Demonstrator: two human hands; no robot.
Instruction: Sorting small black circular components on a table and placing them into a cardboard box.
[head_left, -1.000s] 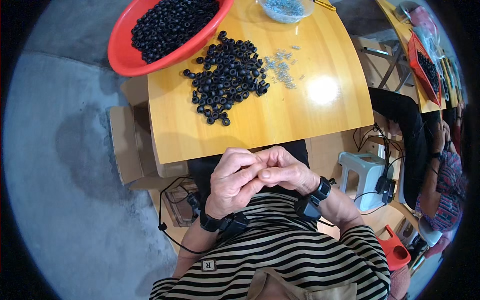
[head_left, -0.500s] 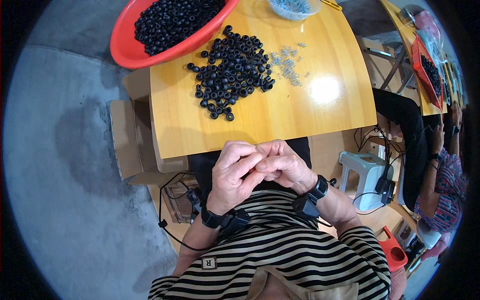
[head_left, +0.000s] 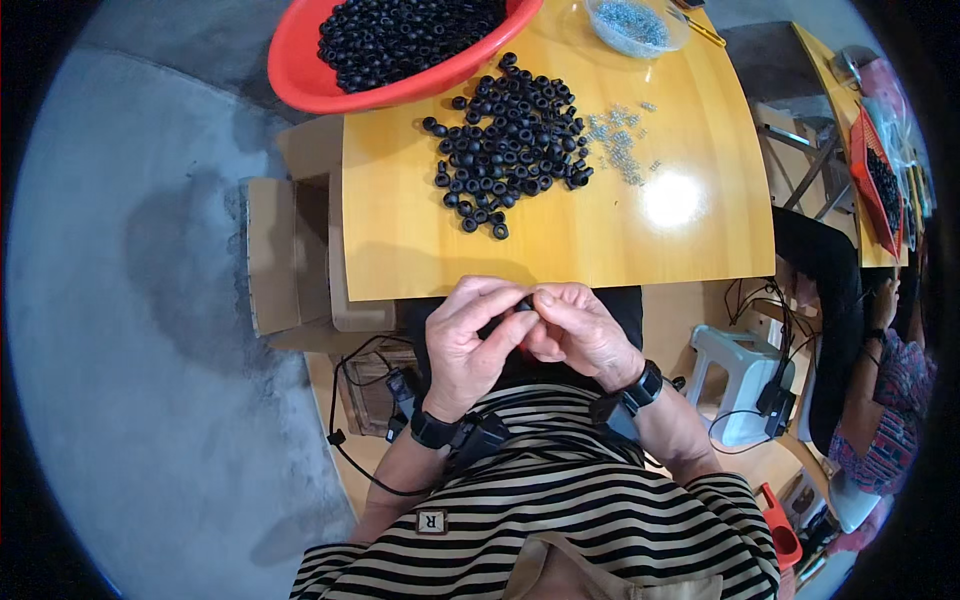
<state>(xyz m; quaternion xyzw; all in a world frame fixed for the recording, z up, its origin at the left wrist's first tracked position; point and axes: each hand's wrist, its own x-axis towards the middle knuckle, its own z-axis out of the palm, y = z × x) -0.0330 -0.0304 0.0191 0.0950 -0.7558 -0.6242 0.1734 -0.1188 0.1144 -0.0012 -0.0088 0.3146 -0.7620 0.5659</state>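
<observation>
In front of the table's near edge, my left hand (head_left: pixel 472 335) pinches a small round black plastic piece (head_left: pixel 525 303) between thumb and forefinger. My right hand (head_left: pixel 585 332) meets it there, its fingers curled and its thumb tip against or just beside the piece. Whatever the right fingers grip is hidden. Beyond my hands, a pile of hollow black plastic pieces (head_left: pixel 510 150) lies spread on the yellow table (head_left: pixel 690 245). To the right of that pile are scattered tiny shiny metal pieces (head_left: pixel 620 145), which look like small springs.
A red basin (head_left: pixel 300 75) full of black pieces stands at the far left. A clear bowl (head_left: pixel 640 30) of tiny metal pieces and a yellow-handled tool (head_left: pixel 705 30) are far right. Left is an open cardboard box (head_left: pixel 272 255); right, a white stool (head_left: pixel 740 375), cables and another person's arm (head_left: pixel 862 400).
The view has shifted, so the table and its contents sit farther right in the picture. My fingertips have parted slightly, and the black piece now shows between them.
</observation>
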